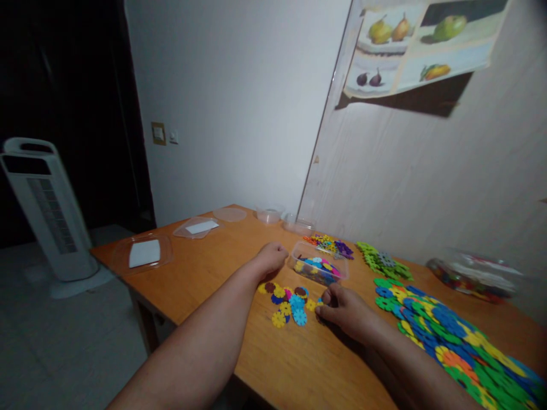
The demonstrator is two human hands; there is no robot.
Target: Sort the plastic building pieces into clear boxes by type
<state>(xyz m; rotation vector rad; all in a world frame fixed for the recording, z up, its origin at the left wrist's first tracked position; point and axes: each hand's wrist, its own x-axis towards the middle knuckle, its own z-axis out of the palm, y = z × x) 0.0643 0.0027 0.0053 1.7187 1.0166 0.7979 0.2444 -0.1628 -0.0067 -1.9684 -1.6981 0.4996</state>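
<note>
My left hand (273, 259) is closed, its fingers curled, just left of a clear plastic box (294, 249) holding many-coloured discs. Whatever it may hold is hidden. Below the box lies a loose group of notched plastic discs, with a light-blue disc (299, 317), a yellow disc (279, 320) and a dark brown disc (301, 292) among them. At the right end of this group, my right hand (342, 310) is closed in a pinch. A small blue edge of a notched disc shows at its fingertips, beside a yellow disc (311, 306).
A big pile of larger discs (453, 324) spreads along the right. Behind lie green pieces (380, 259), a small coloured heap (329, 244) and a filled clear container (474, 276). Clear lids (229, 214) and tubs (269, 215) stand farther left. A tower fan (51, 210) stands beyond the table.
</note>
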